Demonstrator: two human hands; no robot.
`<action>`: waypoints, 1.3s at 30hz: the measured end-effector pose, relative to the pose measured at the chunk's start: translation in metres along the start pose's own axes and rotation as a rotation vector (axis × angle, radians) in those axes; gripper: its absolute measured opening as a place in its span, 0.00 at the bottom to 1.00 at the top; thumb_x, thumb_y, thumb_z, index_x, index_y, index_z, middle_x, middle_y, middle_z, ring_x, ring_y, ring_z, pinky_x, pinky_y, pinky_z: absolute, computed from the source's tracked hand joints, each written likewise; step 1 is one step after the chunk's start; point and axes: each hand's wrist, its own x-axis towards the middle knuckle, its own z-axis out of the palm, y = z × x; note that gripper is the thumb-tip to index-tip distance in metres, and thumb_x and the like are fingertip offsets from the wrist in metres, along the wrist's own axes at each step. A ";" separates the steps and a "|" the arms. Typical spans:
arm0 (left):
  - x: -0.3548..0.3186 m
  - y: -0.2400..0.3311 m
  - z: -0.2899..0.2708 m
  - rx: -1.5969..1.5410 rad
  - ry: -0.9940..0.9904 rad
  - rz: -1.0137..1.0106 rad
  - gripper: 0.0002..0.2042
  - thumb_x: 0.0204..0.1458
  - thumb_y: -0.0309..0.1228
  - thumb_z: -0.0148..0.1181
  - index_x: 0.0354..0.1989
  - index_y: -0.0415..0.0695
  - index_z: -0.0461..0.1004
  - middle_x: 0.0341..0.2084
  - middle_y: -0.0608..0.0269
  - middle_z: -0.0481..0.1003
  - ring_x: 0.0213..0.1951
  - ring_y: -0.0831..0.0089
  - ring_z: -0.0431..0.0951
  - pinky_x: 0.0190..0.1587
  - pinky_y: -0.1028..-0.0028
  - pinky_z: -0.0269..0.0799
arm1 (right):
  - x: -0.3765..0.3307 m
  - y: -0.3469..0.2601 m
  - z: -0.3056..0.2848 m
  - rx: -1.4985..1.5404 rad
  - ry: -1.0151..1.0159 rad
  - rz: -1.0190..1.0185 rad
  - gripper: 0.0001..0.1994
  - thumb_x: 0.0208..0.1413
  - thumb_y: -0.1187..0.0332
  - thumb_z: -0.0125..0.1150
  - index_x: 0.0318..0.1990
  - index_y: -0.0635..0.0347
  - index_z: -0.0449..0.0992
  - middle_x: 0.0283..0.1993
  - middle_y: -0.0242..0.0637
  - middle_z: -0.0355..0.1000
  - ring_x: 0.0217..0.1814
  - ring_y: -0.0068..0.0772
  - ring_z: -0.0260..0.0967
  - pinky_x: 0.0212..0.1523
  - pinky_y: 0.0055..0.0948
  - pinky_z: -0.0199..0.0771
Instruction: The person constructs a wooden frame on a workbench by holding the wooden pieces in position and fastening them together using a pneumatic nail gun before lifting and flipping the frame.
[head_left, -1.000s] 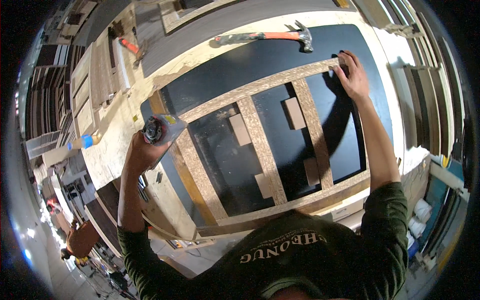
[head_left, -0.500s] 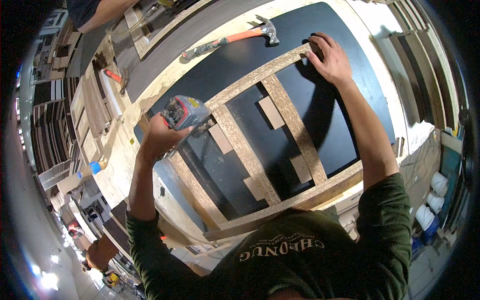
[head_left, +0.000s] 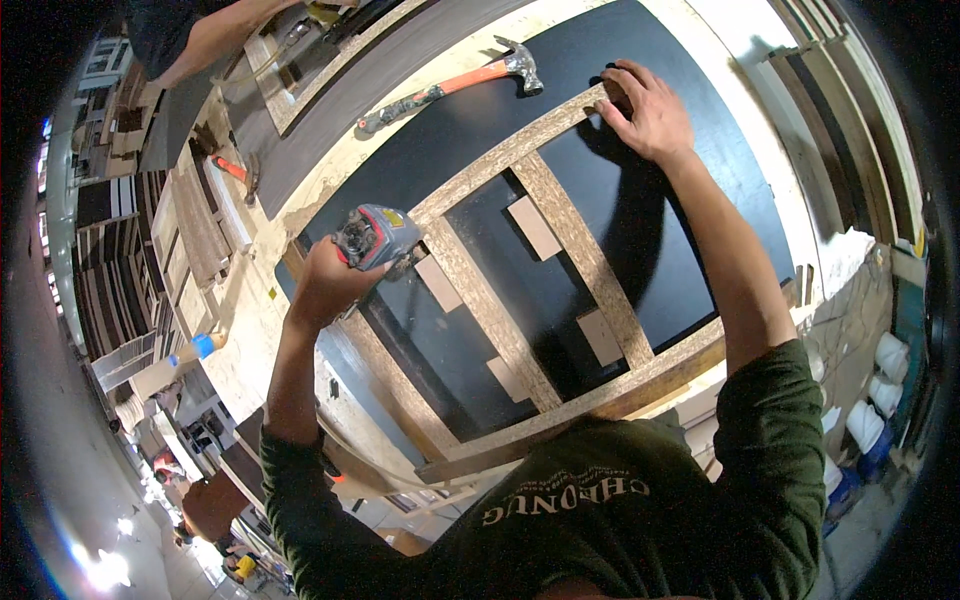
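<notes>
My left hand (head_left: 335,282) is closed around a grey and red nail gun (head_left: 375,240) with a yellow label. The gun is over the far-left part of a chipboard frame (head_left: 515,150), by the end of a slat (head_left: 490,305); its nose is hidden. My right hand (head_left: 655,118) rests at the frame's far-right corner, thumb and fingers around the end of the rail. Under the frame lies a black panel (head_left: 660,35), with several small pale blocks (head_left: 535,228) beside the slats. A claw hammer (head_left: 465,80) with an orange and black handle lies beyond the frame.
Another orange-handled hammer (head_left: 232,168) lies among wood strips (head_left: 195,215) on the left. At the top left, another person's arm (head_left: 215,40) reaches over a second frame (head_left: 285,95). Long boards (head_left: 830,130) stand at the right. White rolls (head_left: 865,425) sit lower right.
The view has shifted slightly. My left hand and the nail gun have moved a little right and nearer along the frame's left end. My right hand keeps its hold on the corner.
</notes>
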 end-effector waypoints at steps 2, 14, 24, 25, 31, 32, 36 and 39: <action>0.002 0.020 0.002 -0.116 -0.055 -0.043 0.15 0.40 0.30 0.70 0.30 0.34 0.72 0.25 0.55 0.77 0.32 0.70 0.80 0.33 0.71 0.75 | -0.001 0.000 -0.001 0.036 0.006 0.003 0.27 0.53 0.45 0.49 0.55 0.50 0.70 0.62 0.37 0.63 0.63 0.44 0.60 0.65 0.41 0.57; 0.003 0.044 0.002 0.019 -0.024 -0.123 0.16 0.41 0.32 0.69 0.35 0.35 0.75 0.30 0.55 0.79 0.36 0.72 0.80 0.37 0.73 0.75 | -0.003 -0.003 -0.004 0.043 -0.002 -0.001 0.26 0.53 0.45 0.49 0.55 0.49 0.70 0.61 0.36 0.63 0.65 0.41 0.58 0.66 0.42 0.55; 0.008 0.040 0.012 0.056 0.057 -0.022 0.12 0.42 0.32 0.67 0.34 0.38 0.77 0.26 0.53 0.79 0.32 0.68 0.81 0.35 0.71 0.73 | 0.005 -0.001 -0.008 0.020 0.003 -0.005 0.27 0.52 0.45 0.50 0.55 0.49 0.70 0.61 0.38 0.63 0.66 0.42 0.57 0.66 0.43 0.54; 0.010 0.035 0.012 0.018 0.098 0.028 0.12 0.42 0.31 0.66 0.34 0.38 0.77 0.24 0.54 0.78 0.28 0.68 0.80 0.33 0.71 0.73 | 0.006 -0.002 -0.007 0.015 0.001 -0.009 0.27 0.51 0.45 0.51 0.54 0.50 0.70 0.61 0.39 0.63 0.65 0.42 0.57 0.65 0.43 0.55; -0.010 0.035 0.023 0.002 -0.056 -0.335 0.19 0.44 0.28 0.69 0.45 0.40 0.74 0.22 0.68 0.75 0.14 0.82 0.66 0.19 0.77 0.63 | -0.002 -0.006 -0.010 0.173 -0.014 -0.007 0.26 0.49 0.47 0.53 0.52 0.51 0.71 0.61 0.40 0.62 0.66 0.43 0.55 0.65 0.46 0.54; -0.018 0.039 0.028 0.050 -0.030 -0.274 0.17 0.44 0.28 0.69 0.43 0.40 0.75 0.21 0.68 0.75 0.14 0.82 0.67 0.19 0.78 0.63 | -0.004 -0.003 -0.013 0.163 -0.044 0.006 0.26 0.50 0.47 0.52 0.53 0.51 0.71 0.62 0.40 0.61 0.67 0.44 0.54 0.65 0.46 0.53; -0.053 0.083 0.036 -0.135 0.008 -0.397 0.14 0.43 0.30 0.68 0.38 0.39 0.78 0.29 0.58 0.80 0.34 0.74 0.80 0.37 0.72 0.72 | -0.007 0.001 -0.017 0.167 -0.089 0.046 0.28 0.50 0.45 0.52 0.56 0.49 0.68 0.65 0.40 0.57 0.71 0.46 0.47 0.69 0.50 0.45; -0.078 0.114 0.044 -0.297 0.115 -0.382 0.17 0.43 0.26 0.67 0.44 0.36 0.74 0.36 0.60 0.79 0.39 0.73 0.78 0.45 0.73 0.71 | -0.008 -0.005 -0.020 0.174 -0.090 0.075 0.29 0.48 0.46 0.55 0.57 0.48 0.67 0.67 0.38 0.55 0.73 0.48 0.42 0.69 0.54 0.40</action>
